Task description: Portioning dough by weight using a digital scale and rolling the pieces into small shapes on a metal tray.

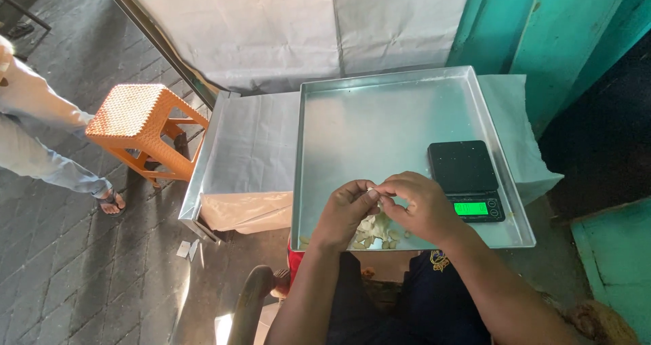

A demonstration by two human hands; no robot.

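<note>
My left hand and my right hand meet over the near edge of a large shallow metal tray. Together their fingertips pinch one small pale piece. Under the hands lies a small heap of pale peeled pieces and skins on the tray. A small black digital scale with a lit green display sits on the tray just right of my right hand.
The tray rests on a cloth-covered table. An orange plastic stool stands on the brick floor at left. Another person's leg and sandalled foot show at far left. A white sheet hangs behind; turquoise wall panels stand at right.
</note>
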